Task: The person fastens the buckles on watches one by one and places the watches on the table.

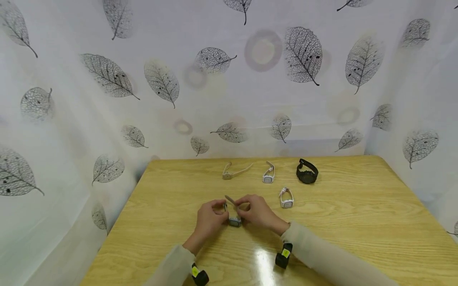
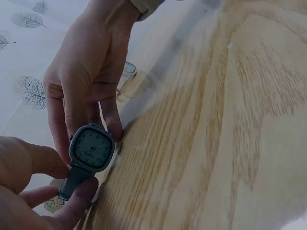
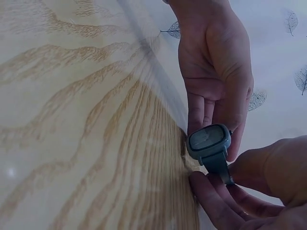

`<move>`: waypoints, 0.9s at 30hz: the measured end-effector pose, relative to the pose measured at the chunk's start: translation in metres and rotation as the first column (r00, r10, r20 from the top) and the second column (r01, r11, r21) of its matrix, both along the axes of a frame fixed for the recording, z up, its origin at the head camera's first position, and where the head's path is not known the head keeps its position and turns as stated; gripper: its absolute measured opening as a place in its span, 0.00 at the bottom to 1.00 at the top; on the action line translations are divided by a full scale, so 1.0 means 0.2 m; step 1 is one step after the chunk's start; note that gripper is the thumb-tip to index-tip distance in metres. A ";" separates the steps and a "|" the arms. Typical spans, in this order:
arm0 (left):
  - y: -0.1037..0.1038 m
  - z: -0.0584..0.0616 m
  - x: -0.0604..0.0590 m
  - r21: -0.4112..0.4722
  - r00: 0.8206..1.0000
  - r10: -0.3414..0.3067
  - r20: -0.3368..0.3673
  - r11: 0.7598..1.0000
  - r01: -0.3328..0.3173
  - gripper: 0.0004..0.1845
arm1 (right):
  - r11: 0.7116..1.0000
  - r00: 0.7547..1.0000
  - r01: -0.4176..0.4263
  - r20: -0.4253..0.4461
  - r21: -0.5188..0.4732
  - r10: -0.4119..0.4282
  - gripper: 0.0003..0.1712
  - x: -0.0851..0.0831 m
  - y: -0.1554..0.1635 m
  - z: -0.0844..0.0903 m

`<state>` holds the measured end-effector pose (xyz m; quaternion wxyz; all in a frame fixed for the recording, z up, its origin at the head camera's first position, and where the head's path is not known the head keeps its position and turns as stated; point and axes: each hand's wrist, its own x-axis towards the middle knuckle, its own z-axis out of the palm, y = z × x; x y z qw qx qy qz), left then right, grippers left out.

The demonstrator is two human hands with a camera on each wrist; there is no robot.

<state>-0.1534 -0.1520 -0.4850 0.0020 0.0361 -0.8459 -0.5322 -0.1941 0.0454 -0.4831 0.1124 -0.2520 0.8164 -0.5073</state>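
A grey-green wristwatch (image 1: 234, 221) with a square, rounded case stands between both hands near the middle of the table, its face toward me. My left hand (image 1: 211, 218) pinches the strap part with the buckle; in the left wrist view the dial with its numerals (image 2: 91, 148) shows clearly, and that hand (image 2: 29, 182) holds the strap (image 2: 74, 181) between thumb and fingers. On the other side my right hand (image 1: 257, 211) pinches the longer strap (image 1: 230, 200), whose end sticks up between the hands. The right wrist view shows the case (image 3: 209, 137) tilted, right-hand fingers (image 3: 216, 201) at the strap.
Behind the hands lie a pale watch (image 1: 228, 175) with its strap stretched out, a white watch (image 1: 268, 178) and a black watch (image 1: 307, 176). Another white watch (image 1: 286, 203) lies right of my right hand. A leaf-patterned curtain (image 1: 250, 99) borders the wooden table (image 1: 358, 222).
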 end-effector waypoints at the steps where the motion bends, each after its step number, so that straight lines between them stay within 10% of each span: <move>1: 0.00 0.00 0.00 0.017 1.000 0.006 0.007 1.000 -0.006 0.22 | 1.000 1.000 0.004 -0.003 -0.005 -0.004 0.15 0.00 0.00 0.00; 12: 0.02 0.04 -0.03 0.358 0.999 0.030 0.024 0.933 -0.036 0.24 | 0.991 0.988 0.127 -0.081 -0.044 -0.130 0.14 0.01 0.03 0.01; 27: 0.09 0.06 -0.11 0.420 0.986 0.043 -0.159 0.907 0.028 0.22 | 0.958 0.956 0.260 -0.109 -0.121 -0.273 0.17 -0.01 0.07 0.08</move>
